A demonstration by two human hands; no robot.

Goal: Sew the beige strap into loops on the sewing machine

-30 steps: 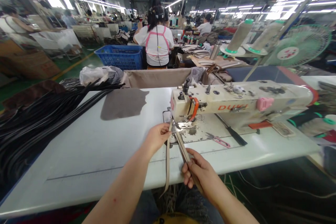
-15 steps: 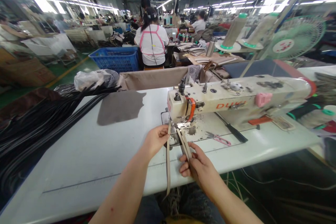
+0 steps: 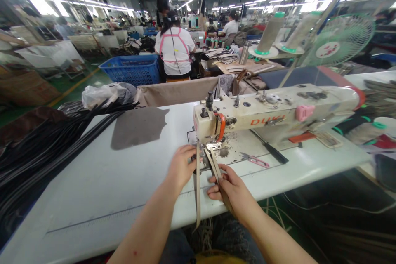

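Far left on the counter (image 3: 93,198), a pile of black straps (image 3: 46,148); past it, a flat dark fabric piece (image 3: 137,126). Left hand (image 3: 181,167) sits at the needle plate, fingers curled against the tan strap (image 3: 198,198) just beside the presser foot (image 3: 213,147); can't tell if they pinch it or only press. One run of the strap hangs off the counter's front edge. The other slants back from the foot into the right hand (image 3: 230,187), whose thumb and fingers are closed on it. Right of that: DUKI sewing machine (image 3: 278,109), pink snips (image 3: 253,159), black-handled tool (image 3: 274,151).

Step, as I judge it: lining the strap up under the foot, stitching not underway. The next move calls for a flat, square strap, taut from the right hand, with the left fingers clear of the needle.
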